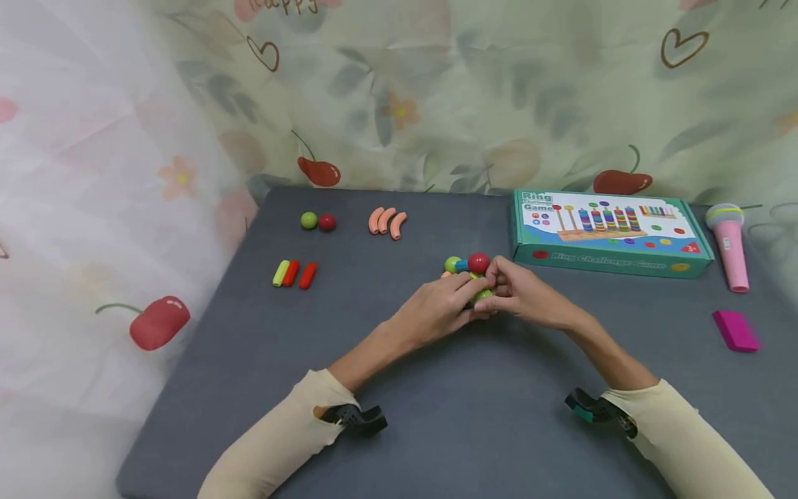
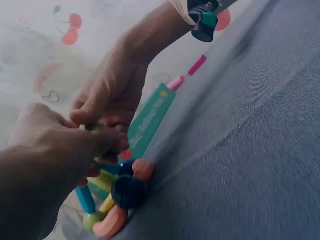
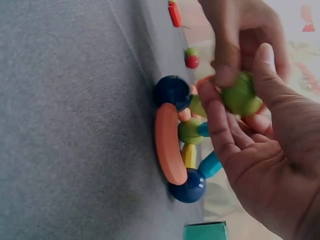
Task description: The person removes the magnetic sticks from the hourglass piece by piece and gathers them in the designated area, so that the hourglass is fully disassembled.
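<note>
Both hands meeting at mid-desk over small toy structure of colourful balls and sticks (image 1: 466,267), standing on grey felt-covered desk (image 1: 436,416). Left hand (image 1: 436,312) and right hand (image 1: 520,294) touching each other, fingers of both curled round green plastic ball (image 3: 240,95) at top of the structure. Right-wrist view: right thumb and fingers (image 3: 220,125) pinching the green ball, left fingers closing on it from above. Structure base in same view: orange curved stick (image 3: 167,145) lying flat on desk between two dark blue balls (image 3: 172,91), yellow and light-blue straight sticks rising from them to another green ball. Head view: red ball (image 1: 479,262) and small green ball (image 1: 451,264) sticking out past the hands, joined by blue stick.

Loose parts far left on desk, well apart from hands: green-and-red ball pair (image 1: 317,221), three orange curved sticks (image 1: 387,222), one yellow-green and two red straight sticks (image 1: 294,274). Teal cardboard "Ring Challenge Game" box (image 1: 607,232) just right of the hands, near back edge. Pink toy microphone (image 1: 729,242) beside box, magenta flat block (image 1: 736,330) nearer front right. Cherry-print cloth (image 1: 436,90) behind desk. Cream sleeves on both forearms, wrist cameras clipped on.
</note>
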`<state>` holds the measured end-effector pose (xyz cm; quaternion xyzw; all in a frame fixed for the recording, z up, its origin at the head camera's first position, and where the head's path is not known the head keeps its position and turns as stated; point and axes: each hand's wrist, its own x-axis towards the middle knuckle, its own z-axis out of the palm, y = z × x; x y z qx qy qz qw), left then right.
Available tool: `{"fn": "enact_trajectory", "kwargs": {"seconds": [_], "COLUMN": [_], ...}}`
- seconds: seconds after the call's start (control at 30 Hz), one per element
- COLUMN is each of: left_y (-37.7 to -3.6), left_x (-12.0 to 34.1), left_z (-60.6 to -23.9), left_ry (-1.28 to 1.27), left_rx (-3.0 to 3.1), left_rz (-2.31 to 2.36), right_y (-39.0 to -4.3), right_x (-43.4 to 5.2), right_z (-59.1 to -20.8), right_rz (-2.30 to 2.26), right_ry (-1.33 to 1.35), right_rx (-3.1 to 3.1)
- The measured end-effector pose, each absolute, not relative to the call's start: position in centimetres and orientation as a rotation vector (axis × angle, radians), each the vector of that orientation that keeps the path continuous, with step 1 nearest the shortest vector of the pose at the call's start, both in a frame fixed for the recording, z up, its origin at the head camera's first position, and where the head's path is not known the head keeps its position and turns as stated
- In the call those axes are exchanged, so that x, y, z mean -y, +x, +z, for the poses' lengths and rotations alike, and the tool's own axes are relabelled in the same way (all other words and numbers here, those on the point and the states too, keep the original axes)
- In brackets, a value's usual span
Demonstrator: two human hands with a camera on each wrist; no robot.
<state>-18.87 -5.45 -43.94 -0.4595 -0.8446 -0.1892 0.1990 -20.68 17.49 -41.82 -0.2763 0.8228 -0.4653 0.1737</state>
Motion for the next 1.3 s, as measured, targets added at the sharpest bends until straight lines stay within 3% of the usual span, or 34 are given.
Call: {"fn": "enact_trajectory", "kwargs": {"seconds": [0.17,0.3,0.57,0.8,1.0,1.3], "left_y": [-19.0,-19.6,-24.6,-28.4,-29.8,-31.0], "left_x": [5.8,8.8,21.6,31.1,33.4,33.2], "left_z": [-43.7,-43.2,-41.9,-43.8,-45.7,-46.7], "left_ry": [-1.220,-1.106,-0.515,-0.148,-0.094,-0.077], "left_rx": [2.385,2.424,2.551,2.686,2.738,2.699], "left_rz": [-0.517,-0.531,-0.684,-0.696,-0.712,-0.735], "right_y": [-20.6,-20.4,-20.3,-20.2,-20.3,-20.4], "right_x": [-17.8,-18.3,-18.5,-18.4,-18.4,-18.7], "right_z": [-41.9,-42.2,-42.9,-42.9,-43.2,-43.4], "right_rz": [-1.265,-1.055,-0.825,-0.811,-0.808,-0.829], "right_ry": [-0.790,-0.843,-0.919,-0.920,-0.913,-0.866], "right_rx": [-2.368,-2.497,-2.562,-2.541,-2.539,-2.519]}}
